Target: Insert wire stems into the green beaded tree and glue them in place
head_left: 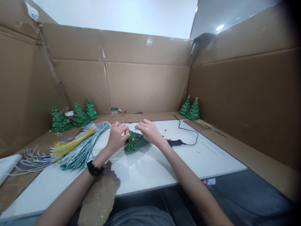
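A small green tree (135,142) with red trim lies on its side on the white board (150,166), between and just below my hands. My left hand (117,137) has its fingers pinched together at the tree's left end. My right hand (148,130) is closed above the tree, its fingertips on a thin pale strand (133,129) that runs between the two hands. Whether my left fingertips also grip that strand is too small to tell. A black-handled tool (175,142) with a cord lies right of my right hand.
Bundles of white-green (82,152) and yellow strands (70,142) lie at the left. Several green trees (81,115) stand back left, and two more (193,110) back right. Cardboard walls (148,84) surround the board. Torn cardboard (100,197) lies near the front edge.
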Available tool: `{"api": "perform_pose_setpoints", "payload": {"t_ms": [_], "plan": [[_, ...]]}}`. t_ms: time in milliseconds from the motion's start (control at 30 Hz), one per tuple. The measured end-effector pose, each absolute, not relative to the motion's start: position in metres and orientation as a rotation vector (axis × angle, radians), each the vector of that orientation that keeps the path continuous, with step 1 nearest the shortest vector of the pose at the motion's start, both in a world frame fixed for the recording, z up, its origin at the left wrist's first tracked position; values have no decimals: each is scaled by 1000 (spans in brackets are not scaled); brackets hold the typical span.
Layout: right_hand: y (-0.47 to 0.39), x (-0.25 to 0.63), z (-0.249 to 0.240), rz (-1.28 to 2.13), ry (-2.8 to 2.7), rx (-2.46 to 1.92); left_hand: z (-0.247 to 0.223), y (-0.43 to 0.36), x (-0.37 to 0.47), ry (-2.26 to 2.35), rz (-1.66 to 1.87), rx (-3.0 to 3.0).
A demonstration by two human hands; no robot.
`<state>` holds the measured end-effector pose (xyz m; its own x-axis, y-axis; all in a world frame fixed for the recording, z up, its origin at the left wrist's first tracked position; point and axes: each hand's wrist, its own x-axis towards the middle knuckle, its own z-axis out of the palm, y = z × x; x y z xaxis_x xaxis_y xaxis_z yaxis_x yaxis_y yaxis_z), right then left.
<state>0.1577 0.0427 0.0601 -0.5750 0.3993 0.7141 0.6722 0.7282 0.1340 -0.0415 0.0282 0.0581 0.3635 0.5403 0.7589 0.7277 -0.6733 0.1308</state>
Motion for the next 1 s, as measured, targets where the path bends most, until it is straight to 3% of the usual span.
{"api": "perform_pose_setpoints", "payload": {"t_ms": [233, 500, 1000], "plan": [[60, 215, 75, -295, -1411, -1338, 63, 51, -78, -1462, -1695, -2253], [82, 226, 49, 49, -1772, -2075, 50, 51, -66, -1279, -1374, -2343], [90, 234, 33, 219, -1833, -2375, 37, 65, -82, -1423, -1317, -2137]]}}
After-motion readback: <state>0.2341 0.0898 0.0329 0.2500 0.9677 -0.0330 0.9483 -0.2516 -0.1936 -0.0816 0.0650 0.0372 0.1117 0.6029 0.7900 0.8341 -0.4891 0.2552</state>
